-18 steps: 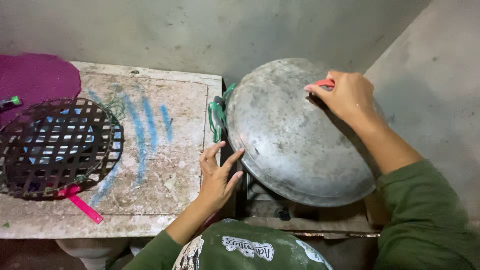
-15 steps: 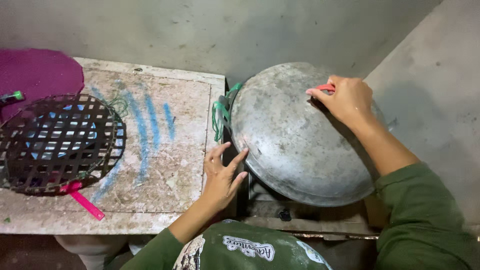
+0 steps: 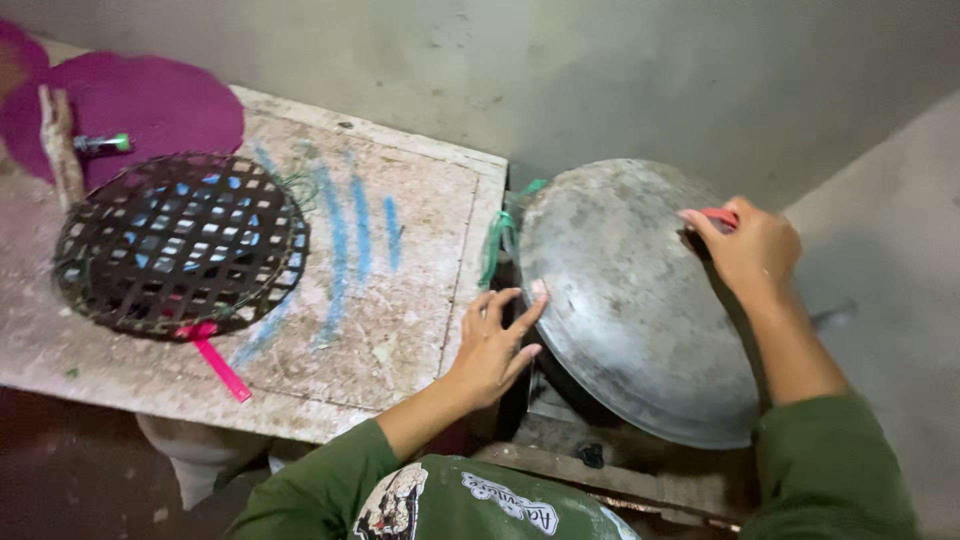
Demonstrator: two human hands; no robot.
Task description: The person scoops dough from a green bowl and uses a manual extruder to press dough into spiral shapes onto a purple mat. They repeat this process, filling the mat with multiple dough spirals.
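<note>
A large round grey metal pan lies upside down and tilted beside the stone counter. My right hand grips its far rim, fingers closed on a small red handle piece. My left hand rests with spread fingers against the pan's near left edge. A green cord hangs at the pan's left rim.
On the counter sits a dark woven round basket with a pink strip at its front. A magenta mat, a wooden stick and a small green-capped tube lie at the back left. Grey walls close the back and right.
The view has shifted right and closer. My left hand has moved up from the counter edge onto the pan's rim. My right hand keeps its hold on the far rim.
</note>
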